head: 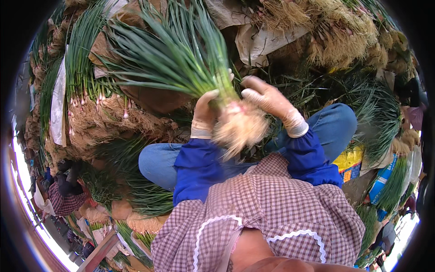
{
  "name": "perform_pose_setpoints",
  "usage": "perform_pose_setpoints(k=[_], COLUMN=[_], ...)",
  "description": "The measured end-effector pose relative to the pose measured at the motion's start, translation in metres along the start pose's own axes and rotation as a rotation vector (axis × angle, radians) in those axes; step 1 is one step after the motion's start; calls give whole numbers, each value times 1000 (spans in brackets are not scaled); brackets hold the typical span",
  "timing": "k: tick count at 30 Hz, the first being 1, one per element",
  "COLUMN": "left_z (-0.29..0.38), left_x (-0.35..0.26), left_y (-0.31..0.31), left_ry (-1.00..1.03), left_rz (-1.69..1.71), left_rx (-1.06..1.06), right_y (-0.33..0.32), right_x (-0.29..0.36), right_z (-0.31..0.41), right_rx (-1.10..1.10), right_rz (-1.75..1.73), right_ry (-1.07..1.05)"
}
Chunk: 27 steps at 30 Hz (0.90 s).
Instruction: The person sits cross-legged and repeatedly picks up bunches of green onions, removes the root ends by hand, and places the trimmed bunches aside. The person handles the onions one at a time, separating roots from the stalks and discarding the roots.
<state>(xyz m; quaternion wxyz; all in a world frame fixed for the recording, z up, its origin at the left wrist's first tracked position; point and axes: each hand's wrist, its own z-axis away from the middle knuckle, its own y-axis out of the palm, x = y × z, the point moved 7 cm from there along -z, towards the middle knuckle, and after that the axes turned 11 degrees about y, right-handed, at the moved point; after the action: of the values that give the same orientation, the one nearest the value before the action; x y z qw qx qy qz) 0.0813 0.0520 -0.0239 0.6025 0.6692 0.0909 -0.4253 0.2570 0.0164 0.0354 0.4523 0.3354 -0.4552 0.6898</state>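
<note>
A thick bunch of green onions or similar allium plants (222, 85) is held up before me, its leaves fanned to the upper left and its tan roots blurred. Around the left side of the stems wraps my left hand (205, 108), in a pale glove with whitish fingertips. My right hand (268, 98), gloved the same way, is at the right of the bunch, fingers apart and blurred; whether it touches the stems is unclear.
Rooted bunches (95, 102) lie piled at the left, with more root masses (340, 37) at the upper right. Loose green leaves (370, 98) spread at right. A yellow printed sack (350, 159) lies beside my knee. Another person (66, 193) is at the lower left.
</note>
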Motion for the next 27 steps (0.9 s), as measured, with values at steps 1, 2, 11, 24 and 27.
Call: perform_pose_setpoints(k=[1, 2, 11, 24, 27], left_z=[5, 9, 11, 31, 45], left_x=[9, 13, 13, 36, 46], left_y=[-11, -10, 30, 14, 2], left_ry=[-143, -222, -289, -103, -21], left_rz=[-157, -206, 109, 328, 225], left_rx=[-176, -218, -164, -162, -409], right_y=[23, 24, 50, 53, 55], right_x=[-8, -22, -48, -59, -56], right_z=[4, 2, 3, 21, 25], right_rx=[310, 262, 492, 386, 392], right_rz=[-282, -158, -688, -839, -831], right_ry=[82, 190, 240, 217, 169])
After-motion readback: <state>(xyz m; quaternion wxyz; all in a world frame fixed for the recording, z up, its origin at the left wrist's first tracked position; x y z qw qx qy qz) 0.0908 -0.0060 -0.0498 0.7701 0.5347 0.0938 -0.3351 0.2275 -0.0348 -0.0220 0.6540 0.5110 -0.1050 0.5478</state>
